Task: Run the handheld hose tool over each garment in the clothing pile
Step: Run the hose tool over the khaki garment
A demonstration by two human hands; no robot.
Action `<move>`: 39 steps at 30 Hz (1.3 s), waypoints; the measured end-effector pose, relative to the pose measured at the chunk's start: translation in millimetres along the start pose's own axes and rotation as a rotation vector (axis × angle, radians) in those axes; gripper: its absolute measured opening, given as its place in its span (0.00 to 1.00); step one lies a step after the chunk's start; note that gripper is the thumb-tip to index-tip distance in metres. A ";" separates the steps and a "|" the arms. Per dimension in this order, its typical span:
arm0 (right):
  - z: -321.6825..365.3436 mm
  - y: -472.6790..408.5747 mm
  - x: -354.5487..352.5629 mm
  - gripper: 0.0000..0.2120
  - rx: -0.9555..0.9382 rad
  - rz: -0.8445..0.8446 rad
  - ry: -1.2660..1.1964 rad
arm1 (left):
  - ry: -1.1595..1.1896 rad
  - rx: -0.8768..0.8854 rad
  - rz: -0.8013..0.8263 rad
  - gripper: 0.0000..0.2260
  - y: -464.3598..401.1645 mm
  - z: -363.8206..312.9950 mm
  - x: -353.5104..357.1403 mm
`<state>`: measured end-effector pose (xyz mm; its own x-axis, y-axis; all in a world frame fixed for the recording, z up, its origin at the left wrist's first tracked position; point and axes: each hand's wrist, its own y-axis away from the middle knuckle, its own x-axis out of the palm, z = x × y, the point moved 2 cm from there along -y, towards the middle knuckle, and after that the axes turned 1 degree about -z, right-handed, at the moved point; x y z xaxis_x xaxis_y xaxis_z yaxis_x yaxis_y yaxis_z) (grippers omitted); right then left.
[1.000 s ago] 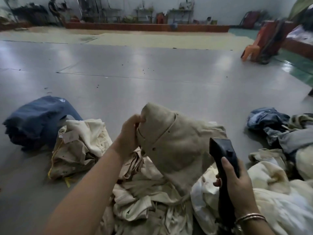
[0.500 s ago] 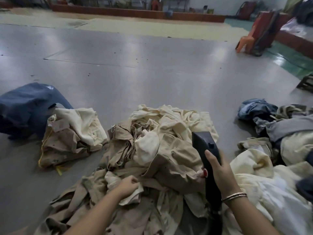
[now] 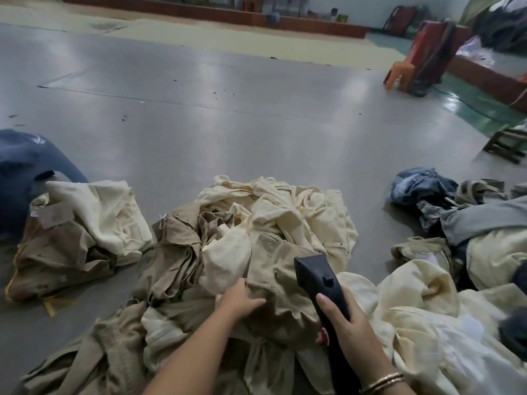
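Since the earlier frames the raised tan garment has come down onto the heap, and the left hand [image 3: 238,299] has shifted up from a cream fold low in the pile to the tan cloth just beside the tool.

Going left to right: a dark blue bundle [image 3: 22,169] lies at the far left, touching a small heap of cream and tan clothes [image 3: 82,232]. The main clothing pile [image 3: 256,238] sits in the middle on the grey floor [image 3: 228,109]. The left hand rests on a tan garment [image 3: 282,303] at the top of that pile, fingers fairly straight and close together, laid flat on the cloth; whether the thumb pinches a fold I cannot tell. Just to its right, the right hand [image 3: 346,326] is wrapped round the handle of the black hose tool [image 3: 319,277], fingers curled, the forefinger stretched along its side. The tool's wide head points forward and sits over the tan garment (contact with the cloth cannot be made out). Further right lie pale cream garments [image 3: 427,323], then a jumble of denim and grey clothes [image 3: 445,201].

The step in hand looks like readying the next garment: the left hand is smoothing or steadying it for the tool. The next move likely calls for holding the cloth taut and drawing the head across it. Many garments appear yet to be done.
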<state>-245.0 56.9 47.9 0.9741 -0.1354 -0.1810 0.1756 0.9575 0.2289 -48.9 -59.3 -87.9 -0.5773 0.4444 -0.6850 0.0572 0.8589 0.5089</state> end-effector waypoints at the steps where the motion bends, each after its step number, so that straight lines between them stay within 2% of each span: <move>1: -0.8 -0.9 1.1 0.25 0.013 -0.007 -0.004 | 0.041 0.057 0.041 0.15 -0.3 -6.7 0.8; 2: -0.7 -1.9 1.9 0.21 0.017 -0.018 -0.016 | 0.162 0.131 0.065 0.05 0.3 -12.7 -0.2; 3: 0.3 -2.3 2.5 0.17 0.018 -0.026 -0.017 | 0.291 0.202 0.066 0.03 4.9 -18.9 -8.9; 4: 0.5 -2.7 3.0 0.13 0.017 -0.031 -0.012 | 0.401 0.262 0.037 0.05 6.7 -19.9 -22.4; 5: 0.8 -2.2 3.2 0.12 0.017 -0.030 -0.009 | 0.395 0.293 -0.023 0.04 9.3 -16.5 -42.7; 6: 0.1 -1.6 3.3 0.11 0.015 -0.029 -0.014 | 0.305 0.332 -0.081 0.03 10.5 -8.6 -64.5; 8: 0.4 1.2 4.2 0.07 -0.004 -0.034 -0.032 | -0.156 0.274 -0.181 0.02 14.9 17.0 -107.6; 10: 0.2 2.5 8.1 0.06 -0.011 -0.031 -0.028 | -0.568 0.060 -0.296 0.12 22.9 47.0 -140.3; 12: -1.9 1.7 15.0 0.07 -0.003 -0.019 -0.023 | -0.808 -0.059 -0.428 0.16 32.5 57.3 -150.8; 14: -5.3 -0.7 22.3 0.08 0.007 0.006 0.002 | -0.891 0.075 -0.468 0.17 36.2 48.7 -133.4; 15: -6.5 -1.3 25.9 0.10 0.015 0.023 0.006 | -0.884 0.170 -0.423 0.16 37.3 41.3 -116.2; 16: -7.6 -1.5 29.1 0.13 0.026 0.040 -0.004 | -0.809 0.215 -0.351 0.15 37.3 35.3 -95.7; 17: -8.9 -1.3 31.5 0.16 0.038 0.056 -0.014 | -0.678 0.175 -0.270 0.13 36.3 32.3 -74.1; 18: -10.5 -1.4 33.4 0.20 0.046 0.070 -0.017 | -0.490 0.059 -0.195 0.13 35.9 31.0 -53.3; 20: -13.4 -1.0 36.0 0.28 0.050 0.098 -0.012 | -0.003 -0.279 -0.062 0.18 35.9 38.3 -17.2; 22: -16.8 -2.2 36.4 0.30 0.052 0.105 -0.029 | 0.522 -0.562 -0.097 0.22 34.3 52.6 8.1; 24: -19.5 -4.0 35.5 0.29 0.062 0.101 -0.049 | 0.835 -0.708 -0.200 0.24 31.3 68.1 21.0; 28: -22.2 -5.4 35.5 0.29 0.073 0.091 -0.076 | 0.932 -0.771 -0.376 0.25 13.4 92.9 18.4; 30: -21.1 -4.6 36.6 0.31 0.070 0.100 -0.090 | 0.944 -0.763 -0.333 0.21 4.4 101.4 13.4; 33: -17.4 -3.2 39.0 0.34 0.047 0.114 -0.059 | 0.826 -0.742 -0.304 0.11 1.0 104.1 9.6; 35: -11.4 -1.0 41.3 0.34 0.033 0.117 -0.013 | 0.849 -0.662 -0.384 0.11 7.9 93.9 7.1; 37: -4.0 1.1 43.9 0.32 0.016 0.115 0.012 | 0.974 -0.504 -0.445 0.11 21.5 71.0 -2.4; 39: 6.7 3.6 46.8 0.34 -0.005 0.112 0.050 | 1.167 -0.362 -0.389 0.15 40.1 42.4 -17.1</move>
<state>-197.8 52.3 46.7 0.9792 -0.0148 -0.2025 0.0655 0.9670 0.2461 -2.3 -21.7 -77.9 -0.8852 -0.4622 -0.0530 -0.3927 0.6814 0.6176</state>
